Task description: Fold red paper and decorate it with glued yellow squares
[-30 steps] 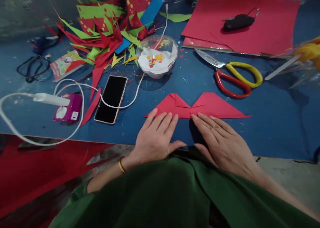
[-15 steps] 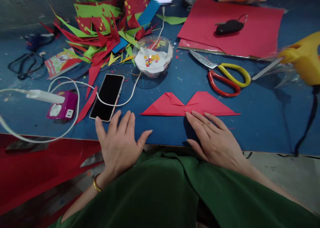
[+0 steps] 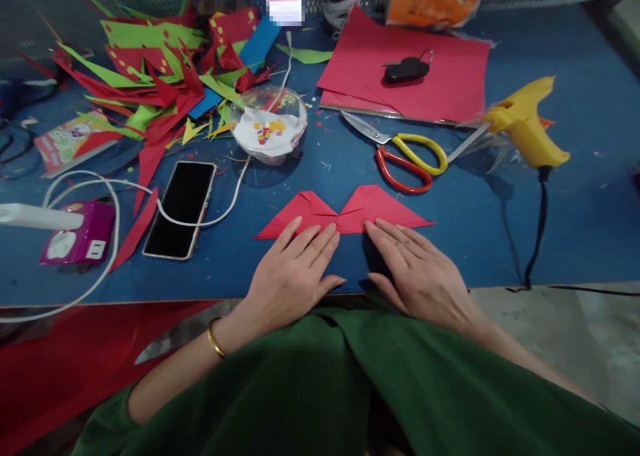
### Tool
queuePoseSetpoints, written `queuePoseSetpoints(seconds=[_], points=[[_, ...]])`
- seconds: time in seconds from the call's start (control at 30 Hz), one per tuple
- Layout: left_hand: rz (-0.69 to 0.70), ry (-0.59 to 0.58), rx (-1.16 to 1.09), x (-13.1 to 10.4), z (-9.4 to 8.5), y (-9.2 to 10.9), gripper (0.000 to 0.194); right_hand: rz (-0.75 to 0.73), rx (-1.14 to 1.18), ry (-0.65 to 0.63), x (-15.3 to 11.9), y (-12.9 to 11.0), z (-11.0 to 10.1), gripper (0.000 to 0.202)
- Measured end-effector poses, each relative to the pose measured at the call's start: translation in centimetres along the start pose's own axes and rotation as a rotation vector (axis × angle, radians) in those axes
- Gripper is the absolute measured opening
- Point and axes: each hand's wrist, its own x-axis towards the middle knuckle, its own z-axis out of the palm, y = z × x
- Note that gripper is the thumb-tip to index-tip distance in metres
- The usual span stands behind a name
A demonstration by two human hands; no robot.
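A folded red paper [image 3: 370,206] lies flat near the table's front edge, with two angled peaks and a notch between them. My left hand [image 3: 295,269] rests with outstretched fingers on the lower edge of its left half. On the right half, the fingertips of my right hand [image 3: 417,269] touch the lower edge, palm down and thumb apart. Neither hand grasps anything. Scissors [image 3: 400,153] with one red and one yellow handle lie partly spread beyond the paper.
A phone [image 3: 181,209], white cable and purple adapter [image 3: 83,233] lie left. A clear bowl [image 3: 270,126] holds paper bits. Paper scraps [image 3: 160,76] pile behind. Red sheets [image 3: 450,49] carry a key [image 3: 407,70]. A yellow glue gun [image 3: 530,126] lies right.
My left hand has moved right, from beside the phone onto the red paper. My right hand stays at the paper's lower edge. The whole view has shifted toward the right.
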Motion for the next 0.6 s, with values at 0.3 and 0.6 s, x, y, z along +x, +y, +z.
queuePoseSetpoints(seconds=[0.3,0.6], points=[[0.021,0.014,-0.009,0.4,-0.2,-0.5,0.044,0.291,-0.177,0.008,-3.8,3.9,-2.5,0.059],[0.072,0.093,-0.01,1.5,-0.1,-1.8,0.022,-0.058,-0.276,0.279,2.2,1.0,-2.2,0.015]])
